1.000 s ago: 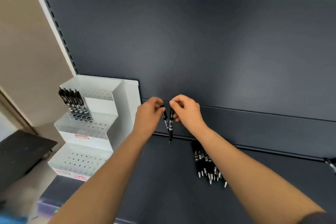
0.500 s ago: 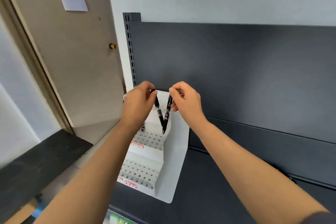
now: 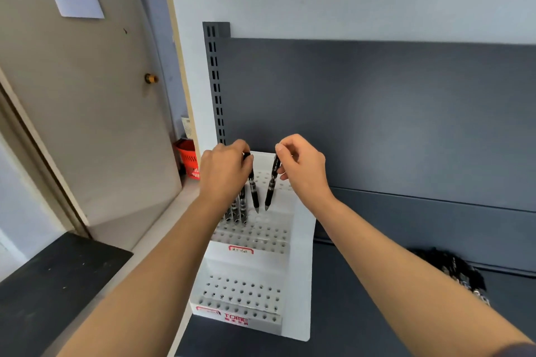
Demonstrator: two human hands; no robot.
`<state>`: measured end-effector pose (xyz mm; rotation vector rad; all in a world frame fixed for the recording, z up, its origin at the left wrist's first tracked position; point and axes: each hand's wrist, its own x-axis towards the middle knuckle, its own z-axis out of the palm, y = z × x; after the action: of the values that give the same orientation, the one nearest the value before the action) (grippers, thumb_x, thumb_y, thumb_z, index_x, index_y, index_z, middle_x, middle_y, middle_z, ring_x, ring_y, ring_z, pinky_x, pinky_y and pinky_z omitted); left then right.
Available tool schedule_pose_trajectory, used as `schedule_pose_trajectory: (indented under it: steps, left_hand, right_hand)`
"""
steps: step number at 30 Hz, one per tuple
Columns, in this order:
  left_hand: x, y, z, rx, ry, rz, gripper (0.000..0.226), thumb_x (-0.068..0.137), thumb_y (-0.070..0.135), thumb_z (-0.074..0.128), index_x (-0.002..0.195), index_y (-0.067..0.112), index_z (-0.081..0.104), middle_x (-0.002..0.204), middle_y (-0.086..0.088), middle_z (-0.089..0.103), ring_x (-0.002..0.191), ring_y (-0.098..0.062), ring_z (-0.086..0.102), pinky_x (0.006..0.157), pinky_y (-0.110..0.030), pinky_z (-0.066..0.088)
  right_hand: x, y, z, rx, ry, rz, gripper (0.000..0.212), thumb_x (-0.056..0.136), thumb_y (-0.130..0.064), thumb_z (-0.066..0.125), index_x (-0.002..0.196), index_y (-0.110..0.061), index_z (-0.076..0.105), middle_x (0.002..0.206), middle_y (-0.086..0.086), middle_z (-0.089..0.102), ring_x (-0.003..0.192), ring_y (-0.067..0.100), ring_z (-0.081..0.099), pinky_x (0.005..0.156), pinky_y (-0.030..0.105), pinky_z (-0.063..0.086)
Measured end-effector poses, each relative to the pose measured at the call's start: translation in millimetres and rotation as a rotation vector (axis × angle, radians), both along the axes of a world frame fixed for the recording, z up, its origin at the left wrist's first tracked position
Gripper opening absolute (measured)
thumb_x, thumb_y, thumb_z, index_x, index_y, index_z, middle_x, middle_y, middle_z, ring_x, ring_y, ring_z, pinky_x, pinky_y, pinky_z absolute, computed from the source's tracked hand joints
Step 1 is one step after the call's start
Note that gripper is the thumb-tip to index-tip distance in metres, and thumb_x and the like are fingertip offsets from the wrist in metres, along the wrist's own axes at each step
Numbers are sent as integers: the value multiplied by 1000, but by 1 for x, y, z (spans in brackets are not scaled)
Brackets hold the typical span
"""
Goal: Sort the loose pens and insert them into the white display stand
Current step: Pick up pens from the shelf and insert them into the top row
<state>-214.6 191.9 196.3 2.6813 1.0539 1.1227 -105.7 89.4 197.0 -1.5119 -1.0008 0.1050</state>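
The white display stand (image 3: 301, 269) has three stepped tiers of holes and sits at the left end of the dark shelf. My left hand (image 3: 224, 172) pinches a black pen (image 3: 253, 191) by its top, tip down over the middle tier. My right hand (image 3: 301, 166) pinches a second black pen (image 3: 271, 185) the same way, just to the right. Both tips hang slightly above the holes and lean toward each other. Several black pens (image 3: 236, 211) stand in the middle tier under my left hand. A pile of loose black pens (image 3: 458, 272) lies on the shelf at right.
The dark shelf (image 3: 348, 327) has a dark back panel (image 3: 377, 124) behind the stand. A slotted upright (image 3: 216, 81) rises at the shelf's left end. A beige door (image 3: 87, 95) and a red basket (image 3: 188, 158) are to the left, with a black surface (image 3: 52, 284) below.
The view swung left, bringing the stand under my hands and the loose pile to the right edge. Both hands, each holding a pen, moved from over the shelf to over the stand's middle tier.
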Motion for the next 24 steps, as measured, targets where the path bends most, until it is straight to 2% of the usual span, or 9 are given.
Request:
schedule_pose_trajectory:
  steps: [6, 9, 14, 19, 24]
  left_hand:
    - [-2, 8, 4, 38, -32, -16, 17, 90, 21, 50, 97, 14, 63, 80, -3, 67, 85, -26, 56, 76, -34, 31]
    - [-2, 9, 6, 50, -27, -24, 17, 90, 22, 50, 98, 14, 63, 80, -3, 67, 84, -25, 56, 77, -34, 31]
    - [-1, 5, -6, 63, 82, -24, 16, 91, 25, 50, 95, 14, 61, 84, -2, 66, 88, -24, 56, 75, -32, 30]
    - [3, 2, -17, 34, 183, 4, 22, 91, 31, 53, 103, 18, 64, 110, -1, 56, 106, -22, 48, 85, -34, 35]
    - [-1, 8, -15, 47, 237, -5, 28, 92, 41, 50, 92, 20, 70, 110, 4, 58, 107, -21, 46, 82, -35, 28]
  right_hand:
    - [-2, 9, -3, -19, -28, -11, 12, 93, -21, 54, 82, -20, 58, 68, -7, 60, 53, 4, 58, 56, 26, 55]
    - [-3, 13, -2, -15, -29, -4, 14, 93, -21, 53, 80, -24, 57, 69, -6, 60, 56, 9, 59, 53, 23, 54]
    - [-3, 16, -4, -37, -45, -8, 11, 93, -21, 53, 84, -19, 58, 70, -7, 60, 59, 13, 61, 58, 31, 55]
    - [-1, 16, -7, -76, -49, 1, 11, 93, -21, 53, 84, -18, 58, 70, -9, 58, 60, 13, 61, 61, 35, 57]
    - [-2, 20, -10, -106, -71, 22, 11, 93, -21, 53, 84, -18, 58, 69, -9, 58, 61, 16, 62, 63, 38, 57]
